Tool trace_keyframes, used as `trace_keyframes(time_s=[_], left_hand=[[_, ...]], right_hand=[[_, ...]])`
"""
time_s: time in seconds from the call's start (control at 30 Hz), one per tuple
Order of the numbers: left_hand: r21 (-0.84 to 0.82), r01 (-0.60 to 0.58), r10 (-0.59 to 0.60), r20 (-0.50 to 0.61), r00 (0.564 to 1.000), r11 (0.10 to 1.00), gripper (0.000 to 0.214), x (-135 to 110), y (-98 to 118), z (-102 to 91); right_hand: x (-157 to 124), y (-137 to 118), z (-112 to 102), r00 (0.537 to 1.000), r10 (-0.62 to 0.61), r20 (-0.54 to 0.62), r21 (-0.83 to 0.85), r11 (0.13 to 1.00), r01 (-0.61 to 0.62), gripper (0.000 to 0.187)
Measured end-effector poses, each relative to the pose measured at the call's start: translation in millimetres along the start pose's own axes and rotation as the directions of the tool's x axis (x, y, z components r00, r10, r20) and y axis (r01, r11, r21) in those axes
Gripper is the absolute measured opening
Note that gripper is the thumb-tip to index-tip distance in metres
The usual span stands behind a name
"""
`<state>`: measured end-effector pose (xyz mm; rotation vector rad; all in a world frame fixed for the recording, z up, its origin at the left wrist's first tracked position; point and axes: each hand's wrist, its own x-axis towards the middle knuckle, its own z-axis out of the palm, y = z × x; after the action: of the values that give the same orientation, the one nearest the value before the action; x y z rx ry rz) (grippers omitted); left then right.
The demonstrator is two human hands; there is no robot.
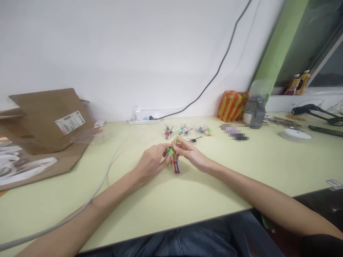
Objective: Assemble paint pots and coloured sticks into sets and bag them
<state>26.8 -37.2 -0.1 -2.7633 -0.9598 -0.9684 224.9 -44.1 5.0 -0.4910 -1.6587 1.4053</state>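
Note:
Over the middle of the table, my left hand (152,159) and my right hand (190,152) meet with their fingertips close together. Both are closed in a pinch on a small bright green plastic arrow (172,151), partly covered by the fingers. A red plastic arrow (175,167) and a blue plastic arrow (178,167) stick out below the fingertips, pointing toward me. Which fingers hold these two is hidden. Just beyond my right hand lies a black arrow piece (195,139) on the table.
Small clear bags of coloured pieces (168,131) lie behind my hands. A power strip (143,119) stands by the wall. Left are a cardboard box (50,121) and a grey cable (105,175) across my left forearm. Right are a striped bag (232,106) and a white spool (295,135).

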Motion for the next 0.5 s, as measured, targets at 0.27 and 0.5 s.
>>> trace_keyframes(time_s=[0.27, 0.5], left_hand=[[-0.270, 0.045, -0.046, 0.002, 0.999, 0.962, 0.009, 2.8, 7.0, -7.9], [-0.385, 0.204, -0.157, 0.150, 0.976, 0.900, 0.014, -1.6, 12.1, -3.5]], right_hand=[[-1.9, -1.4, 1.8, 0.999, 0.039, -0.006, -0.064, 0.997, -0.039, 0.037], [-2.7, -2.9, 3.1, 0.998, 0.032, 0.058, -0.056, 0.998, -0.029, 0.040]])
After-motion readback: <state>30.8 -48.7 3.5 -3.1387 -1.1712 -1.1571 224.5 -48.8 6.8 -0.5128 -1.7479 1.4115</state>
